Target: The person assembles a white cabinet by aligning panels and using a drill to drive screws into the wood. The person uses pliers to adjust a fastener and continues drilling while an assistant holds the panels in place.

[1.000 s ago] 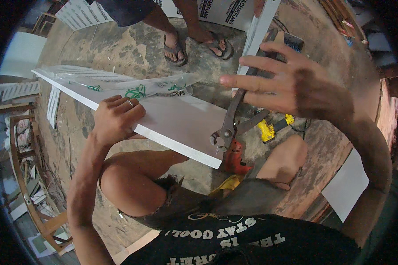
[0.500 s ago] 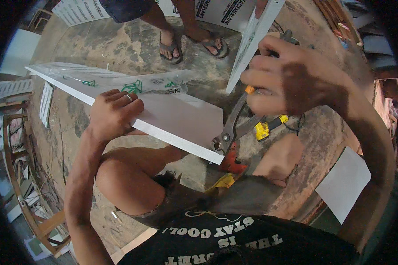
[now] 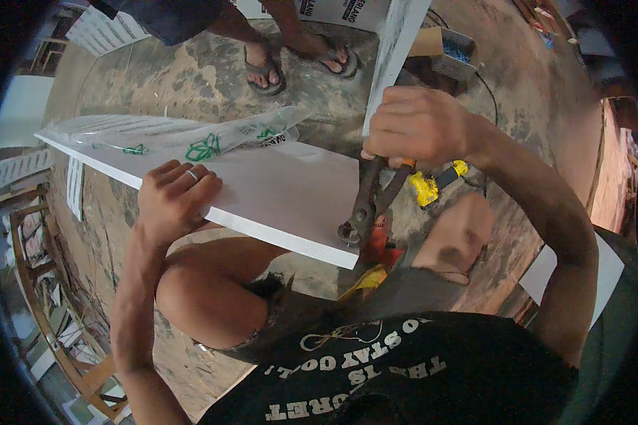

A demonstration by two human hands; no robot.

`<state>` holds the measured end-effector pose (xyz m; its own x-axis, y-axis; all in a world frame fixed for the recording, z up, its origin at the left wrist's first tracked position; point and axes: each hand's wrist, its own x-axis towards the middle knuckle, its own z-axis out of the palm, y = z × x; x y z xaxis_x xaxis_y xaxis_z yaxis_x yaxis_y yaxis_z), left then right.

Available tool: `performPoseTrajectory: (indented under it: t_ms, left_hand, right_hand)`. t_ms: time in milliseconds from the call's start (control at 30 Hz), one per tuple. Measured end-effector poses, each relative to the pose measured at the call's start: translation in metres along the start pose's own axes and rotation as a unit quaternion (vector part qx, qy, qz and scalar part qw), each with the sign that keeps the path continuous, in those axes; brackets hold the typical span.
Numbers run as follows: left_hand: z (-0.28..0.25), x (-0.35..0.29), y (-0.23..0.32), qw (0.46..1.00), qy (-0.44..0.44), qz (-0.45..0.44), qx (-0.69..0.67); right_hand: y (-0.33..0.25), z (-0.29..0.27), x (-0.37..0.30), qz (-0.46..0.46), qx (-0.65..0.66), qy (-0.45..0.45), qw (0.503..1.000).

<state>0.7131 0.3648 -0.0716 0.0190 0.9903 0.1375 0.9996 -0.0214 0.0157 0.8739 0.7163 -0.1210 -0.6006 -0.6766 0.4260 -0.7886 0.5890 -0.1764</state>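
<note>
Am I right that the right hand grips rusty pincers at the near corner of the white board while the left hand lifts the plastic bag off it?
Not quite. In the head view the left hand rests flat on the white board, steadying it, beside the plastic bag, not lifting it. The right hand does grip the rusty pincers at the board's near corner.

The white board [image 3: 276, 191] looks smooth and matt, with a clear, glossy plastic wrap [image 3: 191, 134] crumpled at its far end. The pincers [image 3: 365, 205] are dull, rusty brown metal. The floor [image 3: 156, 71] appears to be rough, stained concrete, though the fisheye blur makes that uncertain.
</note>
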Motion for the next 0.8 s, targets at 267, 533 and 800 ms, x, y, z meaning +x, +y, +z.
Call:
performPoseTrajectory:
  t_ms: [267, 533, 800]
  left_hand:
    - [-0.006, 0.01, 0.0, 1.0, 0.008, 0.007, 0.009]
    - [-0.007, 0.005, 0.003, 1.0, 0.009, 0.001, 0.01]
    - [-0.004, -0.003, -0.001, 1.0, -0.001, 0.019, -0.008]
  right_hand:
    - [-0.001, 0.03, -0.013, 0.047, 0.079, 0.075, 0.993]
    - [0.015, -0.013, 0.021, -0.057, -0.049, -0.01, 0.997]
    - [0.016, 0.018, 0.05, -0.07, -0.005, -0.007, 0.998]
